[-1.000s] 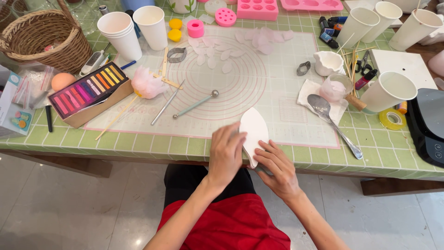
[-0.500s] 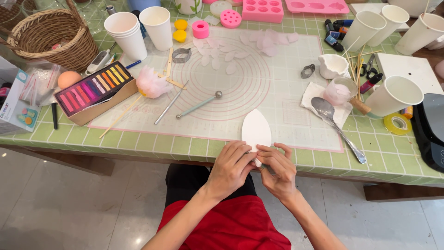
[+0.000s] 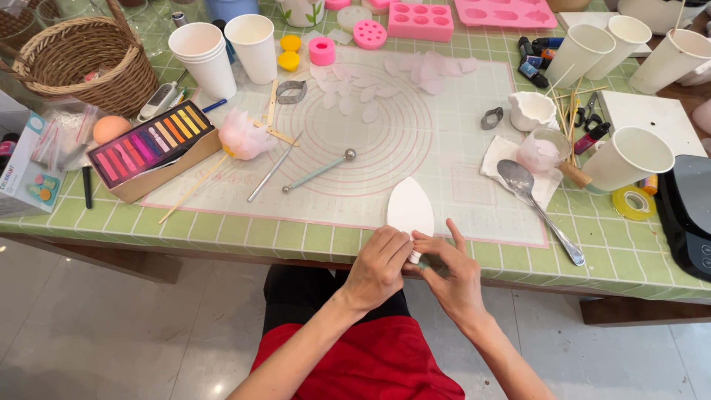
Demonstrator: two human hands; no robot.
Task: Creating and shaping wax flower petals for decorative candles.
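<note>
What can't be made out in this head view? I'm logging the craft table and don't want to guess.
- Lower end of the white leaf-shaped piece: covered by the left hand and right hand.
- Inside of the wicker basket: cut off at the left edge, contents too small to tell.
- Black device: cut off by the right edge.
- Contents of the paper cup: the cup's own wall hides the inside.

Bright even daylight, soft shadows, sharp focus
</note>
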